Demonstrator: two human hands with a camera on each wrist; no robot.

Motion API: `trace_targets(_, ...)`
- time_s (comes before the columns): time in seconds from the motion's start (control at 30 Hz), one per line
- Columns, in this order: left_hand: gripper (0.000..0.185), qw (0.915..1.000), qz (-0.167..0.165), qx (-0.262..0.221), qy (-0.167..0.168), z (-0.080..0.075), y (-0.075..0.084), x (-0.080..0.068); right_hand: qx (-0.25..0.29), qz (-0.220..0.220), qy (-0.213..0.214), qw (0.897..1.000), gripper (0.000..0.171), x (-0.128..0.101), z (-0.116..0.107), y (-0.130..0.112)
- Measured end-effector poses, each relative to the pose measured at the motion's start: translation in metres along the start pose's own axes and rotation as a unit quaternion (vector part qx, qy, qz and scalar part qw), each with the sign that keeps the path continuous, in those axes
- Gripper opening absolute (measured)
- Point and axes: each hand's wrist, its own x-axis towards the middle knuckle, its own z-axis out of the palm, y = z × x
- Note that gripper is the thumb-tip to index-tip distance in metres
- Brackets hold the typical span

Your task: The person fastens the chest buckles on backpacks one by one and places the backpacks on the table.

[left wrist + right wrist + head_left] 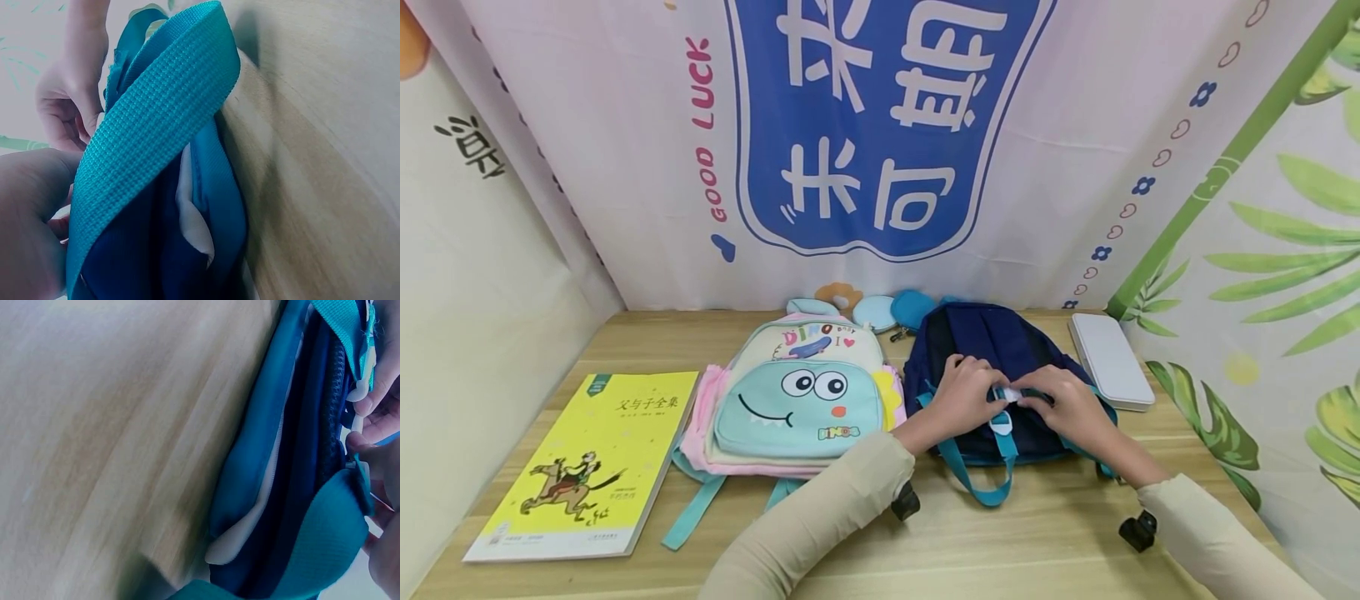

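A navy backpack [992, 329] with teal straps lies on the table, right of the middle in the head view. Over its near part, my left hand [964, 398] and right hand [1070, 406] meet at a small white buckle [1012, 394], each pinching one side between thumb and fingers. Just below hangs a white strap adjuster [1001, 423] on a looped teal strap [1009, 450]. Close up in the left wrist view, a wide teal strap [162, 119] crosses in front of the left fingers. In the right wrist view, white plastic [357, 424] shows between the fingertips of both hands.
Left of the navy backpack lies a dinosaur backpack [801, 408], with a yellow book [587, 467] farther left. A white flat box [1111, 360] lies at the right. Two round blue pouches [913, 308] sit at the back by the curtain [647, 167].
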Motion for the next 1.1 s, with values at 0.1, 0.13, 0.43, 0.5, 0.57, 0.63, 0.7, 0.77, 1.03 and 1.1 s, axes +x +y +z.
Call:
trace_targets(0.1,0.024,1.0,-0.003,0.001,-0.002,0.0,0.0,0.0,0.003,-0.004,-0.001,1.0,0.036,0.0,0.001,0.0)
trace_targets(0.13,0.025,1.0,-0.004,0.002,-0.002,0.0,0.0,0.0,0.004,-0.006,-0.001,1.0,0.036,0.0,0.001,0.001)
trace_targets(0.43,0.03,0.9999,-0.006,0.007,0.009,-0.003,0.0,-0.003,0.014,-0.03,0.008,0.999,0.033,0.004,0.005,0.001)
trace_targets(0.5,0.031,0.9999,-0.006,0.008,0.012,-0.004,0.0,-0.003,0.015,-0.031,0.01,0.999,0.033,0.004,0.006,0.0)
trace_targets(0.57,0.031,0.9999,-0.006,0.008,0.014,-0.005,0.0,-0.004,0.014,-0.03,0.009,0.999,0.034,0.005,0.006,0.0)
trace_targets(0.63,0.031,0.9998,-0.006,0.008,0.016,-0.007,-0.001,-0.004,0.014,-0.028,0.009,0.999,0.034,0.006,0.006,-0.001)
trace_targets(0.7,0.032,0.9998,-0.008,0.01,0.018,-0.008,-0.002,-0.005,0.014,-0.028,0.01,0.999,0.034,0.007,0.006,-0.002)
trace_targets(0.77,0.032,0.9997,-0.009,0.011,0.02,-0.009,-0.004,-0.005,0.015,-0.029,0.013,0.999,0.034,0.008,0.007,-0.003)
trace_targets(1.03,0.031,0.9996,-0.016,0.013,0.018,-0.023,-0.012,-0.009,0.024,-0.036,0.03,0.999,0.033,0.022,0.008,-0.015)
trace_targets(1.1,0.031,0.9995,-0.02,0.017,0.018,-0.028,-0.016,-0.012,0.029,-0.038,0.032,0.998,0.033,0.026,0.009,-0.019)
